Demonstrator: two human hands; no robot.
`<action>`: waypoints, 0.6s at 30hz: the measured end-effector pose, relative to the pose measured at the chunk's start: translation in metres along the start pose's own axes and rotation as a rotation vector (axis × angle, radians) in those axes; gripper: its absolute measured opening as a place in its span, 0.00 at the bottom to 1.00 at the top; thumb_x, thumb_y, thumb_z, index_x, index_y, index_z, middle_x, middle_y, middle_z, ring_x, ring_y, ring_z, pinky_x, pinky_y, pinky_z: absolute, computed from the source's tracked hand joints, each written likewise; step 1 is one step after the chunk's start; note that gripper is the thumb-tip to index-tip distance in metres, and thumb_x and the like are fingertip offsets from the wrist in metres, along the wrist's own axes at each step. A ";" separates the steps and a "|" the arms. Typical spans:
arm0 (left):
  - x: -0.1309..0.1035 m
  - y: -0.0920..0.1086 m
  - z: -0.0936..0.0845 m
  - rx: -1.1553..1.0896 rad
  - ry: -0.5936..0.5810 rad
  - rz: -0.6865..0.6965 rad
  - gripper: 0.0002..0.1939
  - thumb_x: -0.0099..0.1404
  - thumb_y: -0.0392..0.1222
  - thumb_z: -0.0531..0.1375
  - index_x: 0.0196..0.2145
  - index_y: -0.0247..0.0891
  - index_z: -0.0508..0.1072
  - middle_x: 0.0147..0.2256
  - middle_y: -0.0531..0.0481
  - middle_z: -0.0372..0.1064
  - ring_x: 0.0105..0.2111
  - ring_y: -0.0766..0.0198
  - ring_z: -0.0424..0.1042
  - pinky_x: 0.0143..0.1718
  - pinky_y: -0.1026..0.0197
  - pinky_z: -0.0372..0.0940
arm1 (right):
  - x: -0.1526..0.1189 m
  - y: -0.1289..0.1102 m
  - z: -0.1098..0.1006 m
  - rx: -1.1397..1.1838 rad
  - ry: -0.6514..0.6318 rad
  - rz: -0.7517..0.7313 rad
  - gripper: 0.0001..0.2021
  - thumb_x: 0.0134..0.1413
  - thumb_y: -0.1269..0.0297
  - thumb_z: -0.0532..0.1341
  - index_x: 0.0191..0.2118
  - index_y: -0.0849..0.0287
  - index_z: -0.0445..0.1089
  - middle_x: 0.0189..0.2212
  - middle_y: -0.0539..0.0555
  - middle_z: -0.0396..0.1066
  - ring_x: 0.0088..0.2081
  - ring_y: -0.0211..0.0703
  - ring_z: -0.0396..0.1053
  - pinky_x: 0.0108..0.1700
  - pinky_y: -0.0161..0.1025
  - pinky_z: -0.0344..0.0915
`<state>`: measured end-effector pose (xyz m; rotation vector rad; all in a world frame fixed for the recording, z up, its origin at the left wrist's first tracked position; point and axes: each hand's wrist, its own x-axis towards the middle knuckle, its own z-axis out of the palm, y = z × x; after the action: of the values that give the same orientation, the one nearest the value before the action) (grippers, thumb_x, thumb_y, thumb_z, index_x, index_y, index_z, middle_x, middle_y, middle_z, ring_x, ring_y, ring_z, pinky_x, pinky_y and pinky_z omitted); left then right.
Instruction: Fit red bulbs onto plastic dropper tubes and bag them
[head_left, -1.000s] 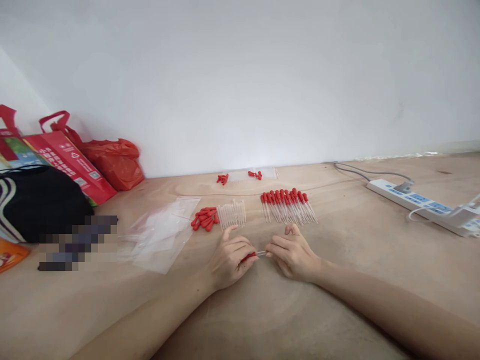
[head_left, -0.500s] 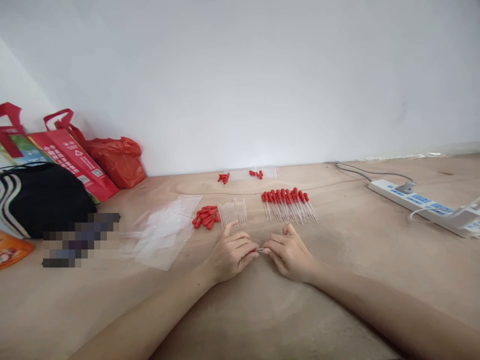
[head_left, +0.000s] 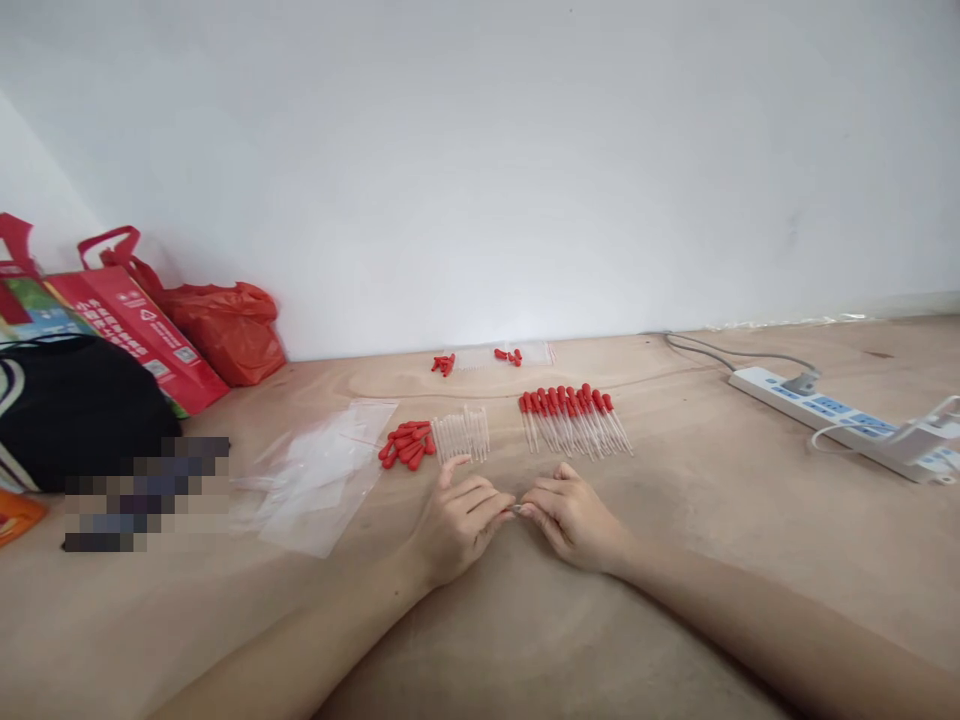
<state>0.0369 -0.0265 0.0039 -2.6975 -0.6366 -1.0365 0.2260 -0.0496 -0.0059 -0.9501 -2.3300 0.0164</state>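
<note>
My left hand (head_left: 469,515) and my right hand (head_left: 571,518) meet fingertip to fingertip just above the table. The left one pinches a red rubber bulb, almost wholly hidden by its fingers now. In the right hand's pinch is a thin clear dropper tube (head_left: 517,508); only a short bit shows between the hands. Beyond the left hand lie a pile of loose red rubber bulbs (head_left: 407,446) and a row of bare clear tubes (head_left: 460,434). Past the right hand, several droppers (head_left: 576,418) with red bulbs on their tubes lie side by side.
Flat plastic bags (head_left: 322,475) lie at the left. More red bulbs (head_left: 442,365) and clear bags sit by the wall. A red plastic bag (head_left: 225,330), a red carrier bag (head_left: 135,325) and a black bag (head_left: 90,410) stand far left. At right is a power strip (head_left: 832,410) with cables.
The hands have come slightly closer together, and less of the tube and bulb shows between the fingertips. The whole view has shifted a little.
</note>
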 end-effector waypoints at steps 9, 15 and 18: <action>-0.005 -0.012 -0.007 -0.006 -0.010 -0.211 0.16 0.61 0.40 0.55 0.47 0.38 0.62 0.40 0.45 0.67 0.41 0.58 0.66 0.45 0.53 0.59 | 0.010 0.016 -0.009 -0.113 -0.045 0.211 0.09 0.53 0.67 0.52 0.31 0.57 0.69 0.26 0.51 0.70 0.31 0.39 0.63 0.33 0.37 0.49; -0.010 -0.010 -0.018 -0.159 -0.139 -0.309 0.18 0.58 0.41 0.56 0.47 0.39 0.61 0.46 0.43 0.63 0.46 0.56 0.65 0.45 0.55 0.63 | 0.048 0.038 -0.002 -0.042 0.085 0.684 0.11 0.53 0.66 0.51 0.42 0.61 0.63 0.27 0.52 0.72 0.28 0.40 0.67 0.31 0.35 0.54; -0.009 -0.010 -0.022 -0.257 -0.311 -0.253 0.13 0.60 0.39 0.55 0.44 0.40 0.66 0.45 0.45 0.67 0.44 0.60 0.67 0.44 0.58 0.65 | 0.076 0.037 0.006 -0.187 0.020 0.796 0.12 0.51 0.68 0.50 0.43 0.61 0.60 0.30 0.55 0.72 0.33 0.44 0.69 0.32 0.37 0.53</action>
<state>0.0137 -0.0273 0.0140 -3.1008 -0.9817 -0.8008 0.2036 0.0275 0.0212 -1.8972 -1.8101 0.1113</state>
